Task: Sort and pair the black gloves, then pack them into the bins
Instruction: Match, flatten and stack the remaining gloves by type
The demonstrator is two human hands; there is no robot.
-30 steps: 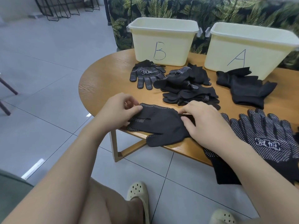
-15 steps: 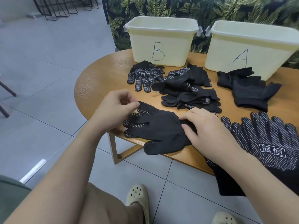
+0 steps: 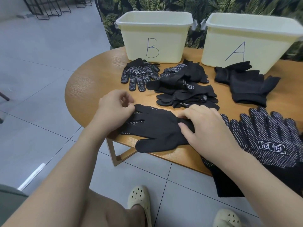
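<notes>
Head view. Round wooden table [image 3: 91, 76]: two cream bins at its far edge, bin B [image 3: 154, 36] to the left, bin A [image 3: 246, 41] to the right. Before bin B, one dotted glove [image 3: 139, 75] lying flat with its logo up; beside it, a loose heap of black gloves [image 3: 185, 87] at the table's middle. Before bin A, plain black gloves [image 3: 244, 81] in a stack. At the near right edge, large dotted gloves [image 3: 268, 138] with a white logo, cuffs hanging over the rim. At the near edge, centre: stacked glove pair [image 3: 157, 130], dotted side showing between the fingers, thumb overhanging the rim. Left hand [image 3: 113, 110]: fingers curled, pinching the pair's fingertip end. Right hand [image 3: 208, 130]: fingers bent, gripping the cuff end. Below, grey tiled floor [image 3: 41, 79] and two cream perforated clogs [image 3: 139, 199].
</notes>
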